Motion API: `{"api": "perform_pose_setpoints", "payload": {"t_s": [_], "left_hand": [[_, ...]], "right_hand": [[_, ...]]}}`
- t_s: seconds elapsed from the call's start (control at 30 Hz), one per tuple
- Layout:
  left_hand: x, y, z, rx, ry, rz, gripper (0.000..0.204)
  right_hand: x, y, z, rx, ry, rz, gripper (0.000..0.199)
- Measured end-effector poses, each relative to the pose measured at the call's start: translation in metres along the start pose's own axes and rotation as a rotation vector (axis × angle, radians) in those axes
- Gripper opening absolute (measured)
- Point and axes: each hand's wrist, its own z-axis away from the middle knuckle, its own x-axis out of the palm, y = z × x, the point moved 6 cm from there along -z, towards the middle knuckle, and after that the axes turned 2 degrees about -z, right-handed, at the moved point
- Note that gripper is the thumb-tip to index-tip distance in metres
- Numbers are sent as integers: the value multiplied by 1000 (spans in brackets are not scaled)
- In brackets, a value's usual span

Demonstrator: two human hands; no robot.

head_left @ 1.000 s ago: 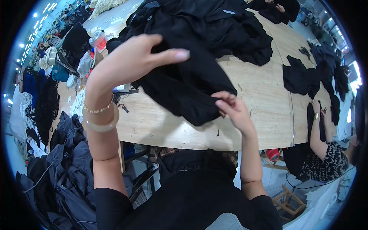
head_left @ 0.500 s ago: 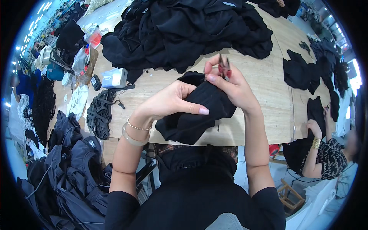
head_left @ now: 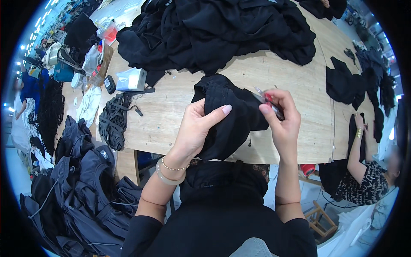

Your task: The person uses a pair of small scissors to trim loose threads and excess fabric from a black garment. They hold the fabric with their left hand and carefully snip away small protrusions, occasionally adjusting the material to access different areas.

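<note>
Matt, wrinkled cloth for the garment (head_left: pixel 233 126); shiny metal on the snips (head_left: pixel 268 98); smooth wood for the desk (head_left: pixel 165 122).

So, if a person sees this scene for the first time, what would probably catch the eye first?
Probably the big heap of black cloth on the pale table, at the top of the picture. Then, near the middle, the left hand holds a black cloth piece and the right hand holds snips with red parts. Dark grey garments are piled at lower left.
</note>
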Motion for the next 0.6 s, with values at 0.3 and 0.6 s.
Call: {"api": "perform_pose_setpoints", "payload": {"t_s": [0.3, 0.6], "left_hand": [[3, -3, 0, 59, 28, 10, 14], [8, -2, 4, 51, 29, 11, 13]], "right_hand": [[14, -29, 7, -314, 46, 272, 22], [19, -29, 7, -337, 48, 277, 22]]}}
